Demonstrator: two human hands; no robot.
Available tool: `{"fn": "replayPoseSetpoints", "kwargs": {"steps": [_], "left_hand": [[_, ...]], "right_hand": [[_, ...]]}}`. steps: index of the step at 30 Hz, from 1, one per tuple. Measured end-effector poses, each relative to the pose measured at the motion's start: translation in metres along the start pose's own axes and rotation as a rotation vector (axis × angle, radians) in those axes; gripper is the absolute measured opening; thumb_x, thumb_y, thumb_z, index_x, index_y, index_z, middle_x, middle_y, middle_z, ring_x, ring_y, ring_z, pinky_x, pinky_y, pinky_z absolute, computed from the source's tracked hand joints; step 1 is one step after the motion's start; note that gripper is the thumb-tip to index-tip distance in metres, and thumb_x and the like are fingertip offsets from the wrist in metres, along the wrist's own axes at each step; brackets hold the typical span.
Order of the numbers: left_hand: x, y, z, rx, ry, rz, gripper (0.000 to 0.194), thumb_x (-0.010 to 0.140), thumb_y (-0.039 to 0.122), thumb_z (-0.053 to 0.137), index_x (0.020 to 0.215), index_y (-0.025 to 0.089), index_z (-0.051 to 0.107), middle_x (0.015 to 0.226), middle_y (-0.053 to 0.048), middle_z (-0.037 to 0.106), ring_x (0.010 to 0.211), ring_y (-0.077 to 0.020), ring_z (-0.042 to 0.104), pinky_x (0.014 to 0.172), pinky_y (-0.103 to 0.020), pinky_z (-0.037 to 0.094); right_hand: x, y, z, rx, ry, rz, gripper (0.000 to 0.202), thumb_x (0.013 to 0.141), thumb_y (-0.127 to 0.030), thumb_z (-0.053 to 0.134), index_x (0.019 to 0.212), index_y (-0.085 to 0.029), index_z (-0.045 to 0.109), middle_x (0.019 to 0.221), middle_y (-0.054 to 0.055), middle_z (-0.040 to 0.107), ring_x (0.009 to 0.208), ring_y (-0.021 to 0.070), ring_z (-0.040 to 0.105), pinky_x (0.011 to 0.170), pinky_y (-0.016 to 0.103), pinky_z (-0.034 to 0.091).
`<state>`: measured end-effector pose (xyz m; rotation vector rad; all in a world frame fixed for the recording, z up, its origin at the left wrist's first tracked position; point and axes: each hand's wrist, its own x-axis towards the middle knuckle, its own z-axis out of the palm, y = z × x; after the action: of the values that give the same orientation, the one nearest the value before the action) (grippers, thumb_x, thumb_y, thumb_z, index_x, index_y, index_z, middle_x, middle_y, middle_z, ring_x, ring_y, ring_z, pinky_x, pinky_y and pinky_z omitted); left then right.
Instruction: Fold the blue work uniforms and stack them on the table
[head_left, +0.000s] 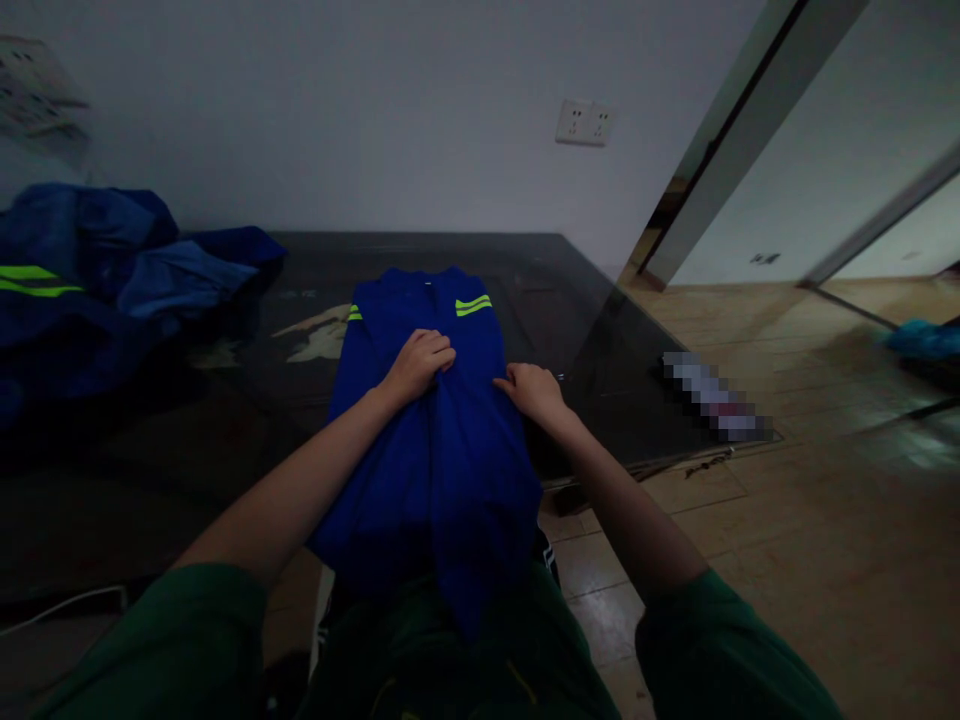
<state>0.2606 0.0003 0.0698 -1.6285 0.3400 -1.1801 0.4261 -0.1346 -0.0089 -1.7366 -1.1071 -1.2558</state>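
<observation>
A blue garment (480, 430) with yellow-green stripes near its top lies lengthwise on the dark table, its sides folded in. Its lower end hangs over the front edge towards my lap. On the middle of the cloth, my left hand (420, 362) is closed, fingers pinching the fabric by the centre line. My right hand (534, 388) is at the garment's right edge, with thumb and fingers closed on that edge.
A heap of blue clothes (112, 270) with a yellow-green stripe is on the left of the dark table (600, 350). A blurred-out item (712, 395) lies at the right corner. Behind stands a wall with a socket (585, 123). Tiled floor (847, 520) extends right.
</observation>
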Motion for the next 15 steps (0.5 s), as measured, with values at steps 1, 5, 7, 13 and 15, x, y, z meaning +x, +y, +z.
{"fn": "replayPoseSetpoints", "kwargs": {"steps": [1, 5, 7, 13, 15], "left_hand": [[0.0, 0.0, 0.001, -0.001, 0.006, 0.005, 0.025, 0.082, 0.007, 0.04, 0.062, 0.02, 0.048, 0.068, -0.003, 0.052, 0.074, -0.0193, 0.045, 0.077, -0.036, 0.034], [-0.001, -0.002, 0.002, -0.031, 0.017, 0.011, 0.027, 0.082, 0.007, 0.039, 0.059, 0.02, 0.045, 0.064, -0.002, 0.048, 0.071, -0.0186, 0.043, 0.075, -0.035, 0.032], [-0.002, -0.003, 0.003, -0.045, 0.027, -0.001, 0.027, 0.081, 0.007, 0.04, 0.058, 0.02, 0.043, 0.064, -0.002, 0.047, 0.07, -0.0182, 0.042, 0.075, -0.035, 0.032], [-0.003, -0.003, 0.004, -0.053, 0.018, -0.046, 0.026, 0.079, 0.006, 0.041, 0.057, 0.02, 0.042, 0.063, -0.002, 0.046, 0.07, -0.0183, 0.043, 0.076, -0.035, 0.032], [-0.002, -0.003, 0.004, -0.04, 0.007, -0.067, 0.023, 0.079, 0.006, 0.042, 0.06, 0.02, 0.045, 0.067, -0.003, 0.05, 0.073, -0.0192, 0.044, 0.076, -0.035, 0.033]], "right_hand": [[0.0, 0.001, 0.0, -0.013, 0.002, -0.001, 0.032, 0.095, -0.043, 0.045, 0.097, -0.019, 0.066, 0.1, 0.011, 0.071, 0.094, 0.0245, 0.065, 0.076, 0.031, 0.044], [-0.002, 0.013, -0.003, -0.028, 0.042, -0.004, 0.039, 0.099, -0.039, 0.034, 0.097, -0.02, 0.068, 0.1, 0.011, 0.072, 0.095, 0.0246, 0.066, 0.077, 0.031, 0.043], [0.0, 0.018, -0.004, -0.013, 0.021, -0.022, 0.041, 0.1, -0.038, 0.031, 0.098, -0.02, 0.068, 0.102, 0.011, 0.072, 0.096, 0.0241, 0.066, 0.078, 0.03, 0.042], [0.009, 0.019, 0.007, -0.065, 0.025, -0.047, 0.042, 0.101, -0.035, 0.031, 0.098, -0.016, 0.068, 0.102, 0.013, 0.071, 0.096, 0.0232, 0.065, 0.082, 0.031, 0.039], [0.009, 0.019, 0.007, -0.071, 0.065, -0.044, 0.041, 0.099, -0.037, 0.035, 0.093, -0.015, 0.069, 0.099, 0.014, 0.071, 0.095, 0.0232, 0.064, 0.081, 0.031, 0.038]]}}
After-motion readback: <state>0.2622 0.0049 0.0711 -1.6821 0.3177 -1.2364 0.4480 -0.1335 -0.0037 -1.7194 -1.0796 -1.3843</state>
